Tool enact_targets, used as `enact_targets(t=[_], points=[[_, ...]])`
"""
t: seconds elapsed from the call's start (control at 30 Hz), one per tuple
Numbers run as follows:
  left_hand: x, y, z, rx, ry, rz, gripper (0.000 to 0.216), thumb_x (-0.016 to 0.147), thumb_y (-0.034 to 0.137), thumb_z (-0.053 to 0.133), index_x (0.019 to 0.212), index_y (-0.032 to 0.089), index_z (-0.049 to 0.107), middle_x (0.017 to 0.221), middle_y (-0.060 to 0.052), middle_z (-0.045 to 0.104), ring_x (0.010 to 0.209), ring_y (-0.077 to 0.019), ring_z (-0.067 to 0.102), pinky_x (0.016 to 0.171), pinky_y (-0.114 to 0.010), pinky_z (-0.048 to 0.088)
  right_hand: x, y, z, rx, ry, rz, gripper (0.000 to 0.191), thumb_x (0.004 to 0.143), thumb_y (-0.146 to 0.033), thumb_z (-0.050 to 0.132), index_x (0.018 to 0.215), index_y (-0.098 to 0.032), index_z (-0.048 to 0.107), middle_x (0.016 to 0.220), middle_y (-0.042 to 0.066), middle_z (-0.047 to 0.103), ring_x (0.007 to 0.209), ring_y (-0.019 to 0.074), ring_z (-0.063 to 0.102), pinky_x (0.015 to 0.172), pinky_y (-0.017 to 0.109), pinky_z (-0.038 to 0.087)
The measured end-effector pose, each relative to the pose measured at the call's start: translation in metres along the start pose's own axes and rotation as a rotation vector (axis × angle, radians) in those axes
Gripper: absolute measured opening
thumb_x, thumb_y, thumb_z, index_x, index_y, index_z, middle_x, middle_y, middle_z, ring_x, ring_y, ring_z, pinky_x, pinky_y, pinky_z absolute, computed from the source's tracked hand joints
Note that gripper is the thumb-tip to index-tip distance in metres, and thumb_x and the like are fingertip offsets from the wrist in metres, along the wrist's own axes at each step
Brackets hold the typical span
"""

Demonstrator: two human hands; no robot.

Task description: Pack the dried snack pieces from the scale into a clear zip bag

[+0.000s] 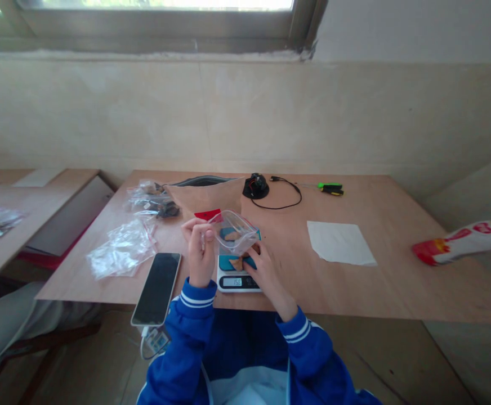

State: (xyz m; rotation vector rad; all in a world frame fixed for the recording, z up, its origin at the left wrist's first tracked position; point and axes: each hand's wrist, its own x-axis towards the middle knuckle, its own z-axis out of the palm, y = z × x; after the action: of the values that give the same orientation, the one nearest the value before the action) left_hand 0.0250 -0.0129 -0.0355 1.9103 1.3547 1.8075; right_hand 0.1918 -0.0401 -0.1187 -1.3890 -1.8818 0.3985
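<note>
— At the bench near edge, what do the hands grip?
— Left hand pinches a clear zip bag open over the scale; right hand pinches a brown piece on it. Phone at 9 o'clock.

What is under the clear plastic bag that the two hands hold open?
Under the clear plastic bag sits a small scale with a teal top and a lit display. Brown pieces lie on it. The bag and the right hand cover most of the platform.
</note>
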Motion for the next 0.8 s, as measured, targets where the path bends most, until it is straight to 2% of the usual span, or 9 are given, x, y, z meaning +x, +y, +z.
enact_targets(t=[0.2,0.43,0.53,0.67,0.8], points=[[-0.002,0.002,0.013,-0.019,0.033,-0.021,0.026,0.099,0.035,0.039,0.084,0.019,0.053,0.092,-0.004,0.049,0.098,-0.0178,0.047,0.089,-0.033,0.04,0.002,-0.004,0.002,-0.02,0.072,-0.018,0.026,0.082,-0.015,0.064,0.106,-0.025,0.068,0.123,0.011,0.054,0.111,0.0268,0.057,0.094,0.045,0.052],[-0.007,-0.001,0.014,-0.03,0.045,-0.046,0.026,0.098,0.035,0.04,0.083,0.02,0.054,0.09,-0.004,0.049,0.098,-0.0178,0.046,0.089,-0.032,0.04,0.005,-0.003,0.001,-0.053,0.127,-0.05,0.015,0.088,-0.021,0.059,0.094,-0.024,0.072,0.11,0.008,0.061,0.101,0.0239,0.059,0.088,0.04,0.052],[-0.01,-0.002,0.015,-0.045,0.059,-0.073,0.028,0.098,0.038,0.04,0.083,0.02,0.055,0.089,-0.004,0.05,0.097,-0.0178,0.047,0.089,-0.033,0.04,0.004,0.0,-0.001,-0.065,0.147,-0.033,0.015,0.089,-0.024,0.059,0.095,-0.024,0.073,0.108,0.008,0.063,0.099,0.0242,0.058,0.087,0.041,0.051],[-0.013,-0.002,0.019,-0.094,0.086,-0.096,0.029,0.098,0.039,0.04,0.082,0.02,0.055,0.087,-0.004,0.051,0.095,-0.0173,0.048,0.086,-0.031,0.041,0.001,0.006,-0.003,0.025,0.135,-0.003,0.02,0.092,-0.024,0.055,0.099,-0.025,0.073,0.109,0.008,0.063,0.103,0.0227,0.059,0.09,0.039,0.051],[-0.013,-0.004,0.023,-0.131,0.112,-0.125,0.032,0.098,0.043,0.039,0.082,0.019,0.054,0.086,-0.003,0.051,0.093,-0.0169,0.049,0.087,-0.032,0.041,-0.001,0.007,-0.005,0.147,0.18,0.042,0.017,0.091,-0.025,0.056,0.094,-0.024,0.073,0.107,0.007,0.062,0.104,0.0207,0.061,0.093,0.038,0.051]])
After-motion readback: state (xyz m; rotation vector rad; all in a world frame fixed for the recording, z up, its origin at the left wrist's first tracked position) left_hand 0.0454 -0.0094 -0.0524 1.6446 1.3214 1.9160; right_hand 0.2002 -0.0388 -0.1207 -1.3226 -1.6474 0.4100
